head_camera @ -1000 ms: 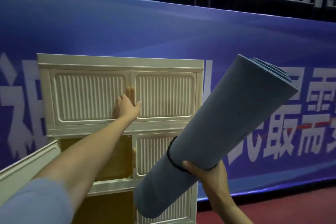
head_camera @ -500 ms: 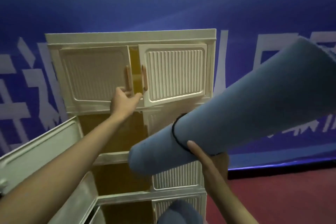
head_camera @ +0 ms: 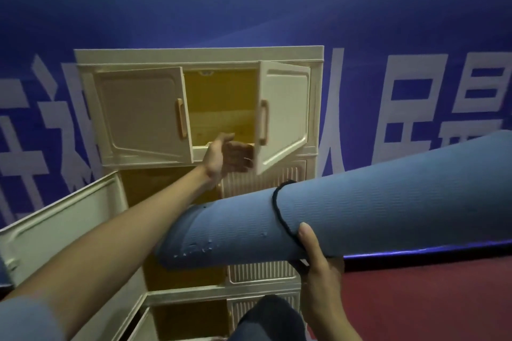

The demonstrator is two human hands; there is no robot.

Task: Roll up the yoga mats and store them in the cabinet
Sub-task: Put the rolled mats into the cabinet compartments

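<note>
Head view: the cream cabinet [head_camera: 199, 56] stands against a blue banner [head_camera: 249, 8], its top compartment's two doors swung partly outward, the yellow interior showing between them. The left hand [head_camera: 227, 156] reaches to the gap at the lower edge of the right top door [head_camera: 285, 113], fingers loosely extended, gripping nothing. The right hand [head_camera: 318, 260] grips the rolled blue yoga mat [head_camera: 360, 210] from beneath, beside its black strap [head_camera: 278, 207]; the mat lies slanted across the cabinet's lower right front. Lower left doors stand open.
</note>
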